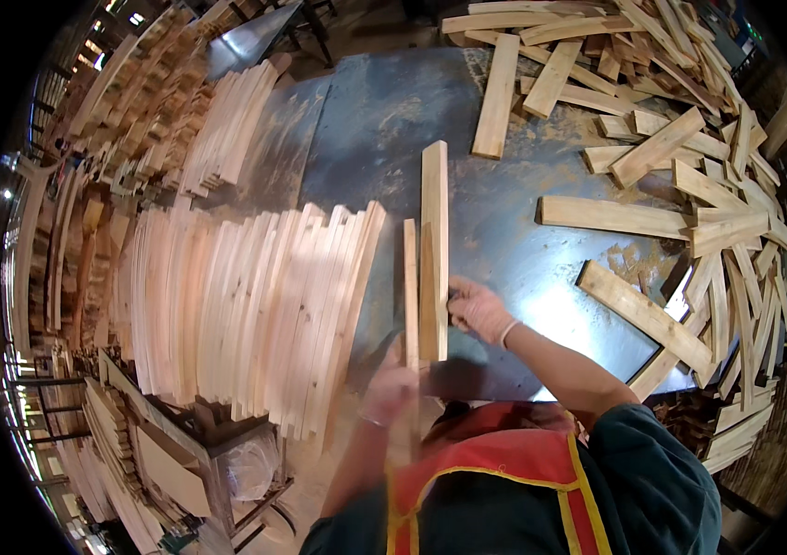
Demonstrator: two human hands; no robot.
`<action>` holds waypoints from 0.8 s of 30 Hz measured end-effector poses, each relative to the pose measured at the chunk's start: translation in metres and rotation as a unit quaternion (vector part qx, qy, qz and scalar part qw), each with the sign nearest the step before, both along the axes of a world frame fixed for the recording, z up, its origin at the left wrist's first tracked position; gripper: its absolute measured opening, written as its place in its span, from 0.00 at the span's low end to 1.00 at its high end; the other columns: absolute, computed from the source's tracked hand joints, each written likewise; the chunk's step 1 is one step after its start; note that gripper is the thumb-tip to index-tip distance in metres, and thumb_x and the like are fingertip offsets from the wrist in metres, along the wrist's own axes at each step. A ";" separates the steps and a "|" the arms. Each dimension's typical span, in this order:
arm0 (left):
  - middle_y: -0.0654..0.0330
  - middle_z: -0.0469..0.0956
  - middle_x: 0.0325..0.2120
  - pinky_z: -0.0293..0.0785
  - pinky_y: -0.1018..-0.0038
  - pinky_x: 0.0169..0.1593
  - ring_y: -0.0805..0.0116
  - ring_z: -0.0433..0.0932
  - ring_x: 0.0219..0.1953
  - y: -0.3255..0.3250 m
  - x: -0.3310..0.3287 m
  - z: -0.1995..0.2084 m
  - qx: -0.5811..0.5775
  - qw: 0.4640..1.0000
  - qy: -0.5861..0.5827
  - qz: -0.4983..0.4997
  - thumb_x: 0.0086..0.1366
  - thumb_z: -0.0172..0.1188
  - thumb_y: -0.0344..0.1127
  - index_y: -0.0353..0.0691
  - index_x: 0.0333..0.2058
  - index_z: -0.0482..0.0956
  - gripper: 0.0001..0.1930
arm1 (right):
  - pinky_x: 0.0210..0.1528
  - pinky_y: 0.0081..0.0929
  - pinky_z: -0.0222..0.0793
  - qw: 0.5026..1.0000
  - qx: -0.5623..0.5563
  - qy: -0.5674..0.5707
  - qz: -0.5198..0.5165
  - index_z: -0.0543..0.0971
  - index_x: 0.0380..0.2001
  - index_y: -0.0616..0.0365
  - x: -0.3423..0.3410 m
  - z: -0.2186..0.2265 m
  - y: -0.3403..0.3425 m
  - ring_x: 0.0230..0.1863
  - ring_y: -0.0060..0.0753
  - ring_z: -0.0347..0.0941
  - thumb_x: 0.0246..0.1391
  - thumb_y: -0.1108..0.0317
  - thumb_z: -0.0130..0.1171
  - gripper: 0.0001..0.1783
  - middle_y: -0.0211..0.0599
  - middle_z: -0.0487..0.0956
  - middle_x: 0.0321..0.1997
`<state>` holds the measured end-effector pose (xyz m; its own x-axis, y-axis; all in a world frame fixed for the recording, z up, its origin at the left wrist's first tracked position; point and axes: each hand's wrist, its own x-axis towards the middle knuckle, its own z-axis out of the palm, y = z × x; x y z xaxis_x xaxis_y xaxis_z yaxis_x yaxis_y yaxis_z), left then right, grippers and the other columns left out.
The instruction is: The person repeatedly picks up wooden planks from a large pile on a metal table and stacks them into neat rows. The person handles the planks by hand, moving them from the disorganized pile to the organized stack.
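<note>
My left hand (pixel 389 393), smeared by motion, is closed around the lower part of a narrow wooden strip (pixel 410 287) that stands on edge. Just right of the strip, a wider wooden board (pixel 434 250) lies lengthwise, its near end close to my body. My right hand (pixel 479 310), in a thin pale glove, is beside the board's right edge with its fingers curled. Something small and dark shows at those fingertips; what it is cannot be made out. To the left stands a tight row of pale wooden slats (pixel 264 314), packed side by side on edge.
The dark metal tabletop (pixel 384 120) carries sawdust patches. A loose heap of boards (pixel 652 148) covers its right and far-right side, with one board (pixel 648 319) angled toward me. More stacked slats (pixel 232 129) stand far left. A wooden frame (pixel 218 453) is at the lower left.
</note>
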<state>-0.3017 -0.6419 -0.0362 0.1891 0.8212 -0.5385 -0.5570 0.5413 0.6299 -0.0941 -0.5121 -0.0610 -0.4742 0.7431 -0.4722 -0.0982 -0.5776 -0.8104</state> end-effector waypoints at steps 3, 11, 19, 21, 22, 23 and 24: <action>0.58 0.80 0.48 0.80 0.68 0.53 0.61 0.82 0.47 -0.028 -0.052 0.013 -0.028 0.998 0.036 -0.052 0.45 0.57 0.24 0.39 0.70 0.68 0.46 | 0.21 0.25 0.60 0.996 -0.030 -0.047 -0.075 0.76 0.58 0.62 -0.038 0.012 -0.027 0.21 0.21 0.66 0.59 0.62 0.67 0.26 0.29 0.74 0.26; 0.61 0.79 0.48 0.78 0.73 0.52 0.64 0.81 0.46 -0.049 -0.081 0.014 0.003 0.990 0.123 -0.066 0.49 0.56 0.25 0.36 0.68 0.71 0.41 | 0.46 0.39 0.79 0.968 0.093 -0.231 -0.038 0.80 0.52 0.62 -0.077 0.014 -0.046 0.39 0.44 0.82 0.57 0.52 0.66 0.27 0.47 0.87 0.41; 0.57 0.80 0.53 0.78 0.69 0.52 0.65 0.80 0.51 -0.009 -0.123 -0.011 0.019 0.903 0.367 -0.220 0.61 0.64 0.37 0.39 0.71 0.65 0.39 | 0.57 0.46 0.76 0.904 0.150 -0.350 0.195 0.85 0.48 0.56 -0.107 0.068 -0.140 0.53 0.56 0.82 0.54 0.50 0.65 0.24 0.56 0.85 0.50; 0.52 0.80 0.56 0.79 0.64 0.53 0.58 0.82 0.52 0.010 -0.053 0.018 -0.003 0.678 0.675 -0.290 0.62 0.65 0.42 0.40 0.74 0.59 0.43 | 0.58 0.44 0.76 0.874 0.219 -0.246 0.357 0.85 0.50 0.54 -0.090 0.056 -0.121 0.56 0.54 0.81 0.54 0.51 0.64 0.24 0.54 0.85 0.51; 0.50 0.79 0.57 0.79 0.62 0.54 0.54 0.82 0.53 0.017 -0.026 0.031 -0.013 0.523 0.797 -0.303 0.62 0.65 0.44 0.41 0.76 0.56 0.46 | 0.59 0.43 0.75 0.844 0.254 -0.186 0.435 0.85 0.50 0.53 -0.079 0.054 -0.111 0.57 0.53 0.81 0.54 0.52 0.64 0.24 0.52 0.85 0.52; 0.46 0.75 0.62 0.76 0.55 0.60 0.46 0.79 0.58 0.025 -0.019 0.031 -0.046 0.482 0.798 -0.360 0.62 0.67 0.50 0.45 0.78 0.49 0.51 | 0.60 0.42 0.75 0.865 0.270 -0.162 0.390 0.84 0.53 0.52 -0.063 0.055 -0.098 0.58 0.52 0.80 0.56 0.53 0.63 0.24 0.50 0.84 0.53; 0.47 0.74 0.63 0.74 0.54 0.61 0.47 0.77 0.60 0.025 -0.018 0.026 -0.004 0.430 0.828 -0.360 0.63 0.66 0.50 0.45 0.78 0.50 0.50 | 0.61 0.42 0.74 0.885 0.285 -0.139 0.342 0.84 0.55 0.51 -0.040 0.056 -0.083 0.59 0.50 0.79 0.57 0.54 0.61 0.24 0.47 0.84 0.55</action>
